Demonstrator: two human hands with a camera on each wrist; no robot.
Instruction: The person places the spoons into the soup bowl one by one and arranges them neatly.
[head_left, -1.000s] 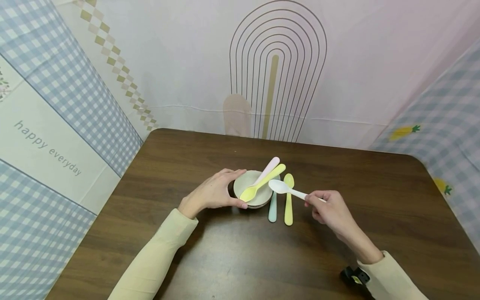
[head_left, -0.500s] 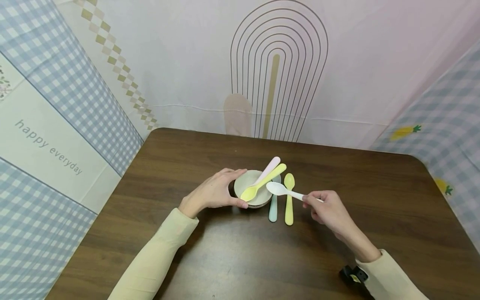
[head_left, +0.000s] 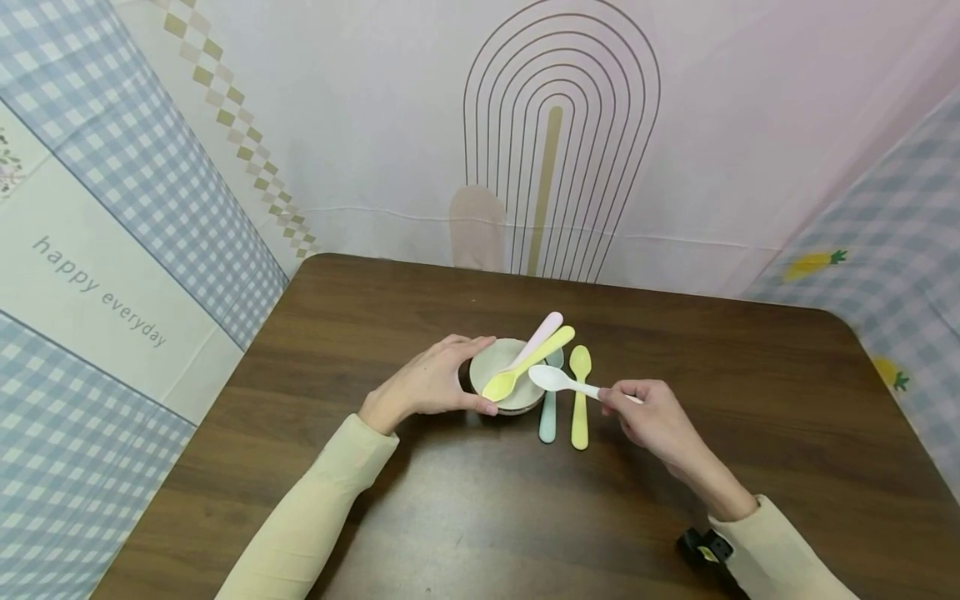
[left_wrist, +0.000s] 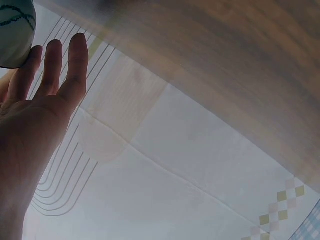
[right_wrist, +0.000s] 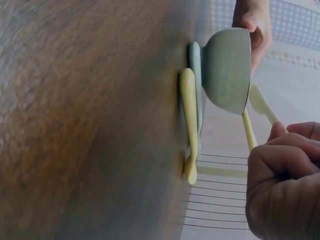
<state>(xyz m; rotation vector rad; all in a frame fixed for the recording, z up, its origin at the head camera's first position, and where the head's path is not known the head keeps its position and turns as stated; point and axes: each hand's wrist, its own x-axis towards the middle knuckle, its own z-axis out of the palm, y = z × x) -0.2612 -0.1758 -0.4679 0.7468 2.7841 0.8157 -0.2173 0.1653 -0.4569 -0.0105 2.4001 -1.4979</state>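
My left hand (head_left: 427,382) holds the left side of a small bowl (head_left: 487,362), thumb at the near rim and fingers at the far rim. A yellow spoon (head_left: 536,354) and a pink spoon (head_left: 546,327) lean in it, handles over the far right rim. My right hand (head_left: 656,421) pinches a white spoon (head_left: 550,378) by its handle, its head above the bowl's right rim. In the right wrist view the bowl's green outer wall (right_wrist: 226,70) shows, with the white spoon's head (right_wrist: 258,101) just beyond the rim. The left wrist view catches fingers (left_wrist: 75,75) against the bowl's side.
A light blue spoon (head_left: 548,418) lies right of the bowl, partly hidden by it and the white spoon. Beside it another yellow spoon (head_left: 580,421) lies on the brown wooden table (head_left: 420,500). A patterned cloth (head_left: 375,125) hangs behind the table's far edge.
The right hand has moved slightly left, bringing the white spoon's head from beside the bowl's right rim to over it. The left hand and bowl stay where they were.
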